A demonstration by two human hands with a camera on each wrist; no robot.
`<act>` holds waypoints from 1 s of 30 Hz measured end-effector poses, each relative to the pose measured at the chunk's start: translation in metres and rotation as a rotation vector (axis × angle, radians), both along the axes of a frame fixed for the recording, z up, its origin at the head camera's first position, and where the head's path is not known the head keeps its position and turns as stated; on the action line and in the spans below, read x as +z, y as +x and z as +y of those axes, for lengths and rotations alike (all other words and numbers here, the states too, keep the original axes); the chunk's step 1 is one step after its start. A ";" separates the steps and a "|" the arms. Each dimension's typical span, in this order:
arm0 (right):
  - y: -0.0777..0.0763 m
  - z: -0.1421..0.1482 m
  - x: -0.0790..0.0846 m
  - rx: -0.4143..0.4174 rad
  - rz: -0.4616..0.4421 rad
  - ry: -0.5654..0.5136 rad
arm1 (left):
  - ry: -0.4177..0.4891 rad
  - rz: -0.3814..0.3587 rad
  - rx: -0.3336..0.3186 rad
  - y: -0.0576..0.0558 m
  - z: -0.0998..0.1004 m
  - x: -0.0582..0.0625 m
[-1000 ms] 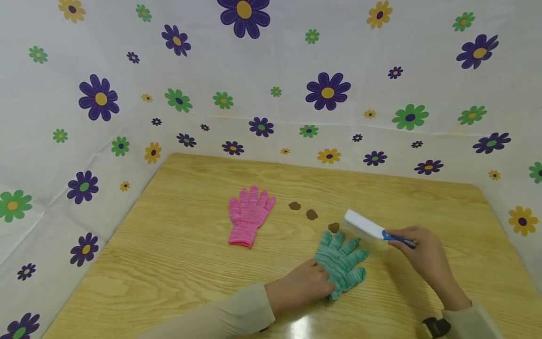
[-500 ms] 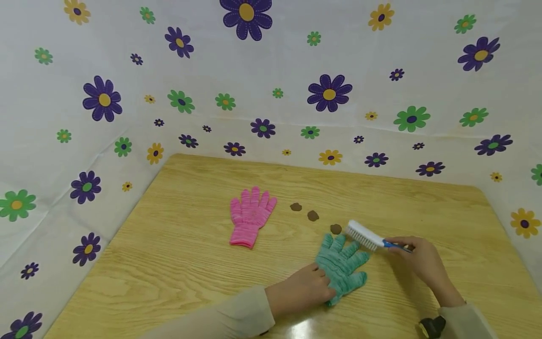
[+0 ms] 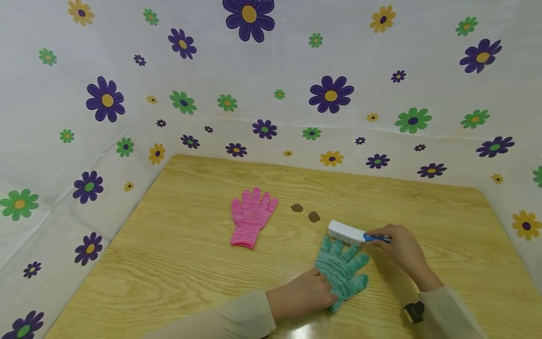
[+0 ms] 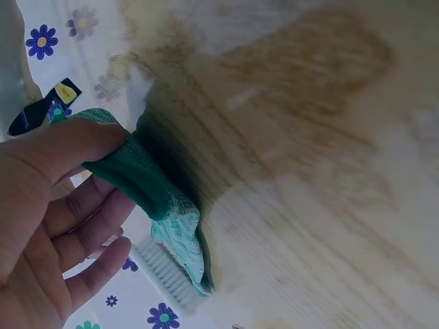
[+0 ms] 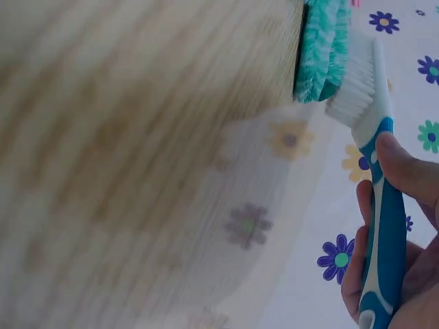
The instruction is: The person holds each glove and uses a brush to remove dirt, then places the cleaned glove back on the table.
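Note:
A green knit glove [image 3: 341, 268] lies on the table with its fingers pointing away. My left hand [image 3: 301, 295] grips its cuff; in the left wrist view the thumb [image 4: 89, 140] and fingers pinch the fabric. My right hand [image 3: 402, 252] holds a white and blue scrub brush [image 3: 345, 231] by its handle [image 5: 385, 233]. The brush's white bristles [image 5: 353, 79] are at the tips of the glove's fingers; whether they press on the fabric I cannot tell for sure.
A pink knit glove [image 3: 250, 219] lies flat to the left. Two small brown patches [image 3: 314, 216] sit between the gloves. The wooden table [image 3: 169, 245] is bordered by a flower-print sheet [image 3: 275, 61] at the back and sides.
The brush in my right hand has moved left, from beside the green glove to its fingertips. It now covers the place where a third brown patch showed. My left hand stays on the cuff.

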State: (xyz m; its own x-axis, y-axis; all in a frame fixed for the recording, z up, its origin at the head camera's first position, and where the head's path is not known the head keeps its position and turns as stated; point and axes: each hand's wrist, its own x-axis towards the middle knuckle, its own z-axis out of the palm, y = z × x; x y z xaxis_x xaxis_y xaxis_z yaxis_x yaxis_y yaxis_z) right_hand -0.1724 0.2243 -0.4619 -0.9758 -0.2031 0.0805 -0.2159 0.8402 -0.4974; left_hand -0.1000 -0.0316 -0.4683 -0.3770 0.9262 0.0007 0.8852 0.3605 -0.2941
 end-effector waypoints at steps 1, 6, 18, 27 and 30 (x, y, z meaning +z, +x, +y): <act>-0.002 0.000 0.000 -0.025 0.010 0.008 | 0.000 0.000 -0.001 0.000 0.000 0.000; -0.009 0.010 -0.001 -0.191 0.131 -0.001 | 0.000 0.010 -0.002 0.000 0.002 0.000; -0.007 0.007 0.001 -0.027 -0.028 0.012 | -0.030 0.026 -0.002 -0.003 0.006 0.004; -0.006 0.022 -0.003 -0.336 0.225 -0.014 | -0.025 -0.011 0.007 -0.003 0.008 -0.002; 0.001 0.021 0.003 -0.326 0.285 -0.052 | -0.027 -0.008 0.010 -0.003 0.008 -0.001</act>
State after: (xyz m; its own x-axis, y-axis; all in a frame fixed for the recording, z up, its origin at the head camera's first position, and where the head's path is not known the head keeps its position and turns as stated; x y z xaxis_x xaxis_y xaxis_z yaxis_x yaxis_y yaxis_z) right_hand -0.1718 0.2456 -0.4591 -0.9256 0.1238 0.3577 -0.0780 0.8624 -0.5003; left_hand -0.1029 -0.0237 -0.4691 -0.3859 0.9221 -0.0272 0.8840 0.3612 -0.2969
